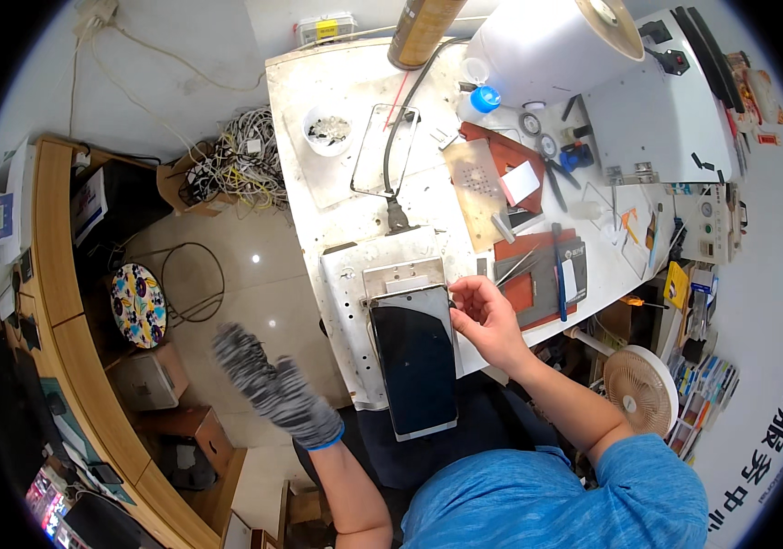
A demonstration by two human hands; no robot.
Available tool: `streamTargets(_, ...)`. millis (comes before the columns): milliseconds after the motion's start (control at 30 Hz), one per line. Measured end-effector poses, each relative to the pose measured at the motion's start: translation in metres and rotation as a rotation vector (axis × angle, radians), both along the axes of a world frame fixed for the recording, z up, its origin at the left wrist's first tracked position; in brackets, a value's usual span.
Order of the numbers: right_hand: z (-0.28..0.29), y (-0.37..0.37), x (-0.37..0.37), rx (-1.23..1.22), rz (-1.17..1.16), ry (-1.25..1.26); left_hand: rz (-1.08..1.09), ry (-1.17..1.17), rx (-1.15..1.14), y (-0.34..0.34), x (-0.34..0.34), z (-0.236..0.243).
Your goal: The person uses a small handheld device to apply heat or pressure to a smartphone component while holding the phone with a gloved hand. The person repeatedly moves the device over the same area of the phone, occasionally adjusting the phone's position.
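A dark phone-like device (415, 357) with a glossy black screen lies on a metal heating plate (341, 288), its lower end reaching past the bench's front edge. Beside the device's upper right edge is my bare right hand (488, 320), thumb and fingers curled together. Whatever sits between those fingertips, if anything, is too small to make out. My left hand (277, 389) wears a grey knitted glove with a blue cuff. It is held off the bench to the left, fingers stretched out, touching nothing. A thick black cable (388, 151) runs to the plate's far end.
On the bench stand a white cup of small bits (327, 133), a blue-capped bottle (479, 102), a spray can (419, 32) and a large white cylinder (538, 46). Tweezers (515, 267), a screwdriver (559, 274) and mats (524, 293) lie right. A fan (638, 392) stands lower right.
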State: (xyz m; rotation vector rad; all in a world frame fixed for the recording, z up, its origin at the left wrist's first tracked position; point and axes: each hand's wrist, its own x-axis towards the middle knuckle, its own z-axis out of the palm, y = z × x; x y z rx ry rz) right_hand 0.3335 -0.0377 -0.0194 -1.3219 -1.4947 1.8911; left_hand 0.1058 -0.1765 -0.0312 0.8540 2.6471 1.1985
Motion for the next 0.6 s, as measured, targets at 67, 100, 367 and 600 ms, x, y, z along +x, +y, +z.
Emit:
streamTargets(67, 0.004, -0.001, -0.002, -0.026, -0.02, 0.007, -0.155, -0.148, 0.046, 0.01, 0.008, 0.022)
streamTargets(100, 0.005, -0.001, -0.003, -0.04, -0.028, 0.014, -0.218, -0.067, 0.021, 0.009, 0.006, 0.024)
streamTargets(367, 0.011, 0.006, 0.014, -0.152, -0.089, -0.001, -0.569, -0.069, -0.268, -0.013, -0.001, 0.059)
streamTargets(600, 0.029, 0.05, 0.032, -0.187, -0.224, 0.109, -0.413, -0.343, -0.193, -0.027, 0.008, 0.048)
